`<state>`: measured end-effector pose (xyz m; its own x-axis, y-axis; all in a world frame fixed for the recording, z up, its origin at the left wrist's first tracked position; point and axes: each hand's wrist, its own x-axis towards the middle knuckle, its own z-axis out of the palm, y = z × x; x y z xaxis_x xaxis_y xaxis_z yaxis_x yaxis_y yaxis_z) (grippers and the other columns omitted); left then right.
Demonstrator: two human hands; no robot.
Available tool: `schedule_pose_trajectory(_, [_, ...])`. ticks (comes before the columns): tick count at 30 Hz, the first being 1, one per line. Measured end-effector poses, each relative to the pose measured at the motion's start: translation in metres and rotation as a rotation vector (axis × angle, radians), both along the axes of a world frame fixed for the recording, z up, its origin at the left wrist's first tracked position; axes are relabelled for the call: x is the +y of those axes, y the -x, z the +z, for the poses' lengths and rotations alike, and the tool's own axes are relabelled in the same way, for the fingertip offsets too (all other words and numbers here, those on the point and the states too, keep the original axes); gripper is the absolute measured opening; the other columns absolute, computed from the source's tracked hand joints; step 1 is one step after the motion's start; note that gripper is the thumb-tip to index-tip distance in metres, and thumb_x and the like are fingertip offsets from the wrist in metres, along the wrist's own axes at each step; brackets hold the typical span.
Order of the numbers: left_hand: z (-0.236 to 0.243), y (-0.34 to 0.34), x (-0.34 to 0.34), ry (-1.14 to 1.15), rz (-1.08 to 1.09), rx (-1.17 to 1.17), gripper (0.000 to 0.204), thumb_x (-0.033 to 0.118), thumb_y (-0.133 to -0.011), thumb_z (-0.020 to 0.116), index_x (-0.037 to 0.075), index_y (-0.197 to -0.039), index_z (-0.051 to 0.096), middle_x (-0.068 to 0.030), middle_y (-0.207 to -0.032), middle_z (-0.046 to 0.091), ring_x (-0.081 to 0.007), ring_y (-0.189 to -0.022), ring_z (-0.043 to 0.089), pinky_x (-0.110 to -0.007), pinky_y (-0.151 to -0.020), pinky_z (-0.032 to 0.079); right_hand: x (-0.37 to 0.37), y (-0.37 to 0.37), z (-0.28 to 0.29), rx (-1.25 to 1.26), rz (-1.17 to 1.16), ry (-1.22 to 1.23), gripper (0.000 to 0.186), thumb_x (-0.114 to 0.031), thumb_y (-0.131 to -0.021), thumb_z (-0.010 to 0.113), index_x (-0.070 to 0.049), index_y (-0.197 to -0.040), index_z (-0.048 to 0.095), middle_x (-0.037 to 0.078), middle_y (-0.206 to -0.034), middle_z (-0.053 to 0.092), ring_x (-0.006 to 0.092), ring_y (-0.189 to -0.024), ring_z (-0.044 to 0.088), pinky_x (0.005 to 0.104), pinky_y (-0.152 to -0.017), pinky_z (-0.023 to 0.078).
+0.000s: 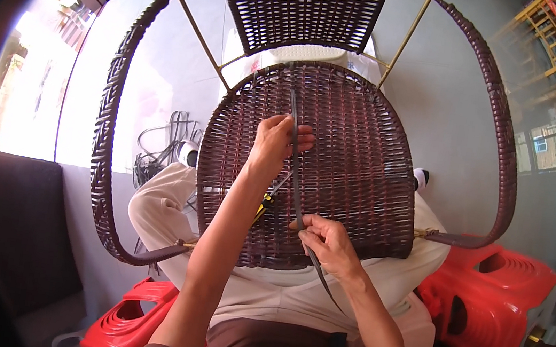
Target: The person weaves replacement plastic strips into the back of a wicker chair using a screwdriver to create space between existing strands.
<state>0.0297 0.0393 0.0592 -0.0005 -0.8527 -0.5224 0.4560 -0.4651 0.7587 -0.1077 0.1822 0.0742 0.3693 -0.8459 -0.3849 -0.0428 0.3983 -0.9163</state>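
Observation:
A dark flat weaving strip [297,169] runs lengthwise over the woven brown chair seat [356,163]. Thumb and forefinger of my left hand [276,142] pinch it near its upper part, the other fingers extended over the weave. Lower down, my right hand [331,246] grips the same strip, and its loose tail curves down toward my lap. Beside my left forearm, a tool with a yellow and black handle [264,205] lies on the seat, partly hidden by the arm; its exact kind is unclear.
The chair's wrapped left armrest [108,116] and right armrest [502,126] curve around the seat, with the woven backrest [303,8] beyond. A bundle of loose strips [154,157] lies on the floor at left. Red plastic stools [496,300] stand at right, another red stool [124,325] at lower left.

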Motion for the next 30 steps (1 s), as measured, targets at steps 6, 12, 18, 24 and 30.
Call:
schedule_pose_trajectory(6, [-0.028,0.006,-0.006,0.063,0.042,-0.002,0.015,0.01,-0.09,0.041,0.006,-0.085,0.055,0.0038,-0.056,0.041,-0.004,-0.042,0.028,-0.019,-0.034,0.021,0.007,0.0,-0.007,0.275,0.0,0.244,0.011,0.001,-0.082,0.051,0.002,-0.089,0.059,0.002,-0.055,0.046,0.005,-0.048,0.037,0.0226,-0.046,0.033])
schedule_pose_trajectory(12, [-0.046,0.011,-0.008,0.128,0.031,-0.236,0.015,0.009,-0.09,0.04,0.009,-0.081,0.052,0.006,-0.054,0.035,-0.0027,-0.041,0.025,-0.019,-0.035,0.017,0.011,-0.004,-0.017,0.361,-0.04,0.407,0.011,0.0,-0.081,0.051,0.002,-0.089,0.059,0.016,-0.067,0.059,0.0246,-0.056,0.057,0.0309,-0.055,0.044])
schedule_pose_trajectory(18, [-0.05,0.017,-0.003,0.275,0.093,-0.514,0.02,0.009,-0.088,0.042,0.001,-0.075,0.055,0.0006,-0.054,0.044,-0.0068,-0.05,0.037,-0.025,-0.045,0.03,0.008,-0.002,-0.013,0.433,0.016,0.385,0.011,-0.001,-0.08,0.052,0.001,-0.088,0.059,0.018,-0.074,0.061,0.0333,-0.067,0.06,0.0357,-0.059,0.047])
schedule_pose_trajectory(24, [-0.016,0.026,0.051,0.13,0.078,-0.107,0.022,0.012,-0.094,0.036,0.001,-0.09,0.055,-0.0026,-0.059,0.053,-0.0076,-0.044,0.044,-0.021,-0.04,0.037,0.016,0.012,-0.003,0.488,-0.022,0.394,0.013,-0.006,-0.079,0.056,0.001,-0.089,0.059,0.019,-0.071,0.06,0.0359,-0.065,0.058,0.039,-0.058,0.045])
schedule_pose_trajectory(30, [0.013,0.039,0.114,0.163,-0.036,0.023,0.019,0.012,-0.095,0.036,0.0,-0.097,0.051,-0.004,-0.066,0.056,-0.008,-0.046,0.049,-0.019,-0.042,0.041,-0.009,0.052,0.043,0.677,-0.195,0.489,0.018,-0.002,-0.076,0.061,0.001,-0.094,0.061,0.011,-0.081,0.058,0.0259,-0.07,0.056,0.0348,-0.063,0.045])
